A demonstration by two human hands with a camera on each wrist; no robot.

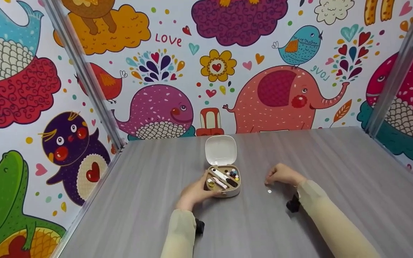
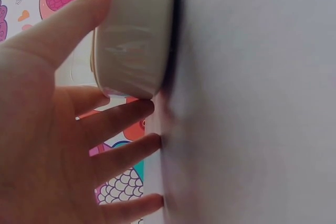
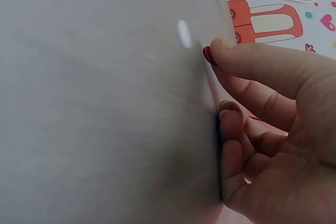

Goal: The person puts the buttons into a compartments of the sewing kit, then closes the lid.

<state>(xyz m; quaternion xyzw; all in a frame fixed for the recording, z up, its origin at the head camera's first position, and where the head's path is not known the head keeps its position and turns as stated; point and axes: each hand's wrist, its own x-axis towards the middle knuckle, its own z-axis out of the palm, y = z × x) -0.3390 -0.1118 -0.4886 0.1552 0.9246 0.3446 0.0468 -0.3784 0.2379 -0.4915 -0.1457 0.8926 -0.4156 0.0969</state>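
Note:
A small sewing box (image 1: 233, 193) stands on the table with its white lid (image 1: 221, 148) raised. Inside it lie a white-and-black pen-like tool (image 1: 224, 177), a pink-and-white item (image 1: 220, 183), a gold-coloured round piece (image 1: 210, 184) and several coloured buttons (image 1: 233, 173). My left hand (image 1: 194, 193) holds the box from its left, the thumb on the front wall and the fingers spread along the side. To the right, my right hand (image 1: 281, 174) pinches a small dark red button (image 3: 209, 56) between thumb and index finger, close above the table. Beside it lies a white button (image 1: 269, 191).
The grey wood-grain table (image 1: 149, 200) reaches back to a wall printed with cartoon animals (image 1: 274, 96). Metal posts (image 1: 81, 68) rise at the table's back corners. Black wrist straps (image 1: 293, 204) sit at both wrists.

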